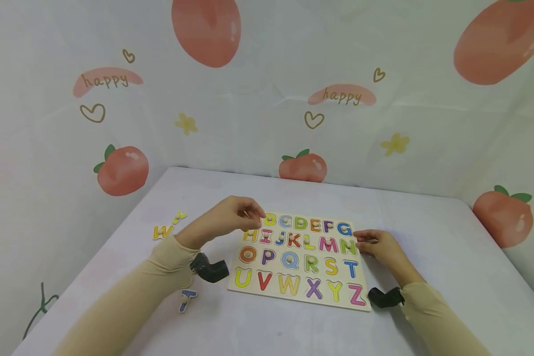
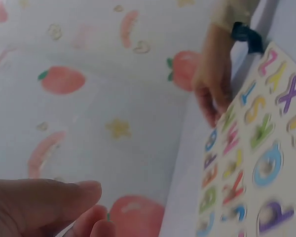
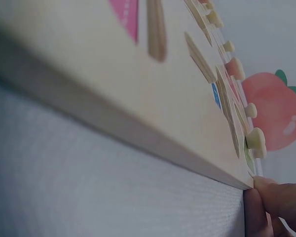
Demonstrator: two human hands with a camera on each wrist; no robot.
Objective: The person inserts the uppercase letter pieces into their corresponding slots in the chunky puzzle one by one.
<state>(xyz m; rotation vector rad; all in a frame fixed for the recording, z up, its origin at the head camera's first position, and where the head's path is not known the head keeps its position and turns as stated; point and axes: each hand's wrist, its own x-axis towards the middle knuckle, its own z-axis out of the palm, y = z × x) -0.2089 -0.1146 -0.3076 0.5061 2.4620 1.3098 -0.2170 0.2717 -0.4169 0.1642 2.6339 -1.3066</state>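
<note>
A wooden alphabet puzzle board lies flat on the table, with coloured letters in several rows. Small knobs stand on many letters in the upper rows; the bottom row shows none. My left hand hovers over the board's far left corner, hiding the letter before B. In the left wrist view its thumb and bent fingers are near each other, with no piece visible between them. The right hand holds the board's right edge beside G and N. In the right wrist view its fingertips touch that edge.
Left of the board lie a yellow Y piece, a yellow W piece and a blue T piece. Another yellow piece is mostly hidden by the left wrist. A fruit-printed curtain rises behind the table.
</note>
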